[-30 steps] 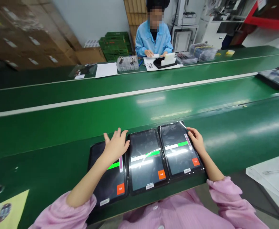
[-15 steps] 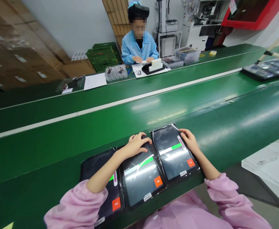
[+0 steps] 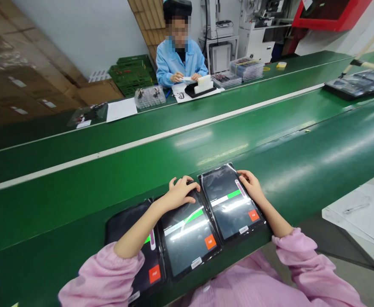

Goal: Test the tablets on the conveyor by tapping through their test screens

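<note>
Three tablets lie side by side, tilted, with lit screens showing a green-and-white bar and a red "Fail" square. Across the left tablet passes my left forearm, hiding part of its screen. My left hand grips the top of the middle tablet, fingers curled over its upper edge and thumb low against the screen. On the right tablet, my right hand holds the upper right edge, with fingertips at the side beside a pink slider. Clear film glints on the tablets.
The green bench has a white strip running along it. Across it sits a co-worker in blue. A black tray lies at far right, papers at near right. Cardboard boxes stand at left.
The whole view has shifted slightly, with things sitting a little further left and higher. Both hands keep their places on the middle and right tablets.
</note>
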Tool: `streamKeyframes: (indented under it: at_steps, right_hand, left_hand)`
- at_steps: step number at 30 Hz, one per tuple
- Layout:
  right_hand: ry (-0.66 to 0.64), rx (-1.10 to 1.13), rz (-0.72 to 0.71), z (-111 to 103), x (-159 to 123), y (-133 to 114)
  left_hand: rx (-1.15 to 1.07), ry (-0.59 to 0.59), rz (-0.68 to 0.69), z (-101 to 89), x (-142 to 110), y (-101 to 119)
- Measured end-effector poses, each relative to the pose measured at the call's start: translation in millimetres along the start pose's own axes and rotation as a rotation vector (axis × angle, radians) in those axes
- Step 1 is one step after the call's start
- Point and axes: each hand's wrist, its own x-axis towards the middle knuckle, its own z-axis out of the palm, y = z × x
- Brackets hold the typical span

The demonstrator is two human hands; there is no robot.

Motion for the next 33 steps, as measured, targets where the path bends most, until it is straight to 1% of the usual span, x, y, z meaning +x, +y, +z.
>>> streamKeyframes:
  at_steps: [5, 7, 9, 12, 15, 22, 25, 27, 29, 31, 33]
  right_hand:
    - [-0.013, -0.006, 0.007, -2, 0, -1]
    - [-0.017, -0.008, 0.007, -2, -1, 0]
    - [-0.017, -0.009, 0.006, -2, 0, 1]
    - [-0.016, -0.007, 0.006, -1, 0, 2]
    - [-0.014, -0.004, 0.008, -1, 1, 2]
    - [-0.025, -0.001, 0.010, -2, 1, 2]
    - [-0.032, -0.003, 0.008, -1, 3, 4]
    - [-0.039, -0.006, 0.008, -2, 4, 4]
    - [-0.048, -0.004, 0.012, -7, 2, 2]
    - [-0.027, -0.038, -0.023, -15, -7, -7]
    - [-0.008, -0.156, -0.143, -21, -28, -21]
  left_hand:
    - [0.052, -0.076, 0.029, -11.5, 8, 7]
    - [0.056, -0.103, 0.016, -14.6, 9, 9]
    - [0.016, -0.083, -0.033, -14.6, 6, 9]
    - [-0.047, -0.011, -0.172, -10.8, -1, 6]
    - [-0.050, -0.019, -0.261, -8.4, -3, 4]
    - [-0.015, -0.064, -0.267, -12.8, 17, 9]
    - [-0.028, -0.078, -0.286, -12.7, 18, 13]
    - [-0.028, -0.039, -0.279, -12.8, 11, 13]
    - [-0.016, 0.036, -0.273, -13.4, -5, 8]
    - [-0.026, 0.107, -0.283, -11.5, -36, -5]
    - [-0.069, 0.159, -0.329, -2.0, -81, -28]
